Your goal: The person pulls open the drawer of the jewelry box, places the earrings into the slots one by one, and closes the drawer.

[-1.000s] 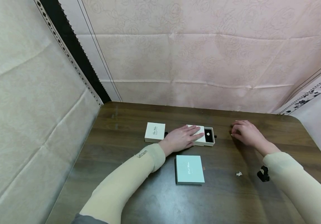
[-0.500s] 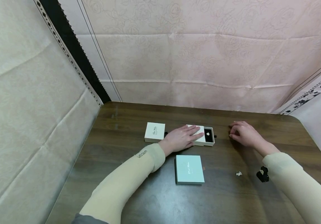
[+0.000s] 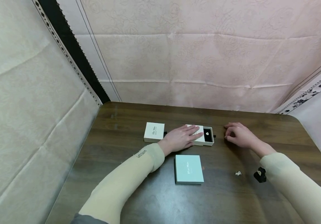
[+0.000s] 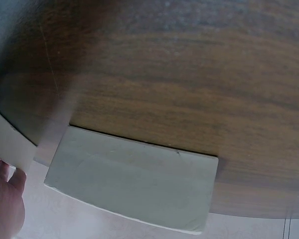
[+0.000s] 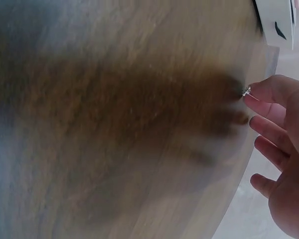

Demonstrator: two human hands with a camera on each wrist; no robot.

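Fingers (image 3: 197,136) of the left hand (image 3: 177,139) lie spread wide on a white box (image 3: 200,129), whose drawer (image 3: 212,137) sticks out toward three o'clock; a charm (image 3: 207,133) sits on the drawer's black pad (image 3: 207,139). The right hand (image 3: 239,135), at three o'clock from the drawer and apart from it, pinches a stud (image 5: 246,91) narrowly between thumb (image 5: 273,88) and forefinger (image 5: 265,109). A second white box (image 3: 153,132) lies at nine o'clock from the left hand, a teal box (image 3: 189,169) between five and six. A silver piece (image 3: 238,173) lies at three o'clock from the teal box; farther out, a black piece (image 3: 260,176) sits beside the right sleeve (image 3: 286,171).
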